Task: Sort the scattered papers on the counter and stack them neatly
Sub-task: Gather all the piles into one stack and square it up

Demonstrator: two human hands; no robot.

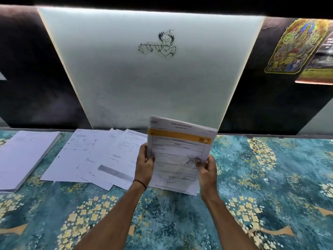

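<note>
I have a small sheaf of papers (pixel 178 152) up in front of me, gripped by both lower corners. My left hand (pixel 145 162) holds the left edge with the thumb laid on the front sheet and the fingers curled behind. My right hand (pixel 207 167) does the same on the right edge. The top sheet has a yellow band across it and the word INVOICE printed below. I cannot tell whether the sheaf's lower edge touches the bench. A thin dark band (pixel 139 183) circles my left wrist.

The bench (pixel 261 177) is covered in a teal pattern with cream blossoms and orange shapes. Just left of my hands, loose sheets (pixel 93 156) lie fanned and overlapping, skewed at different angles. Further left, apart from them, sits a thick squared stack (pixel 23 156) of white paper, running off the picture's edge.

Behind the bench rises a pale frosted panel (pixel 144 78), lit from above, with a line drawing of a flute player (pixel 160 44) on it. Dark wall (pixel 27 69) flanks it on both sides. On the right a bright yellow-green picture (pixel 295 46) is stuck up, with a darker leaflet (pixel 319 69) overlapping its lower corner.
</note>
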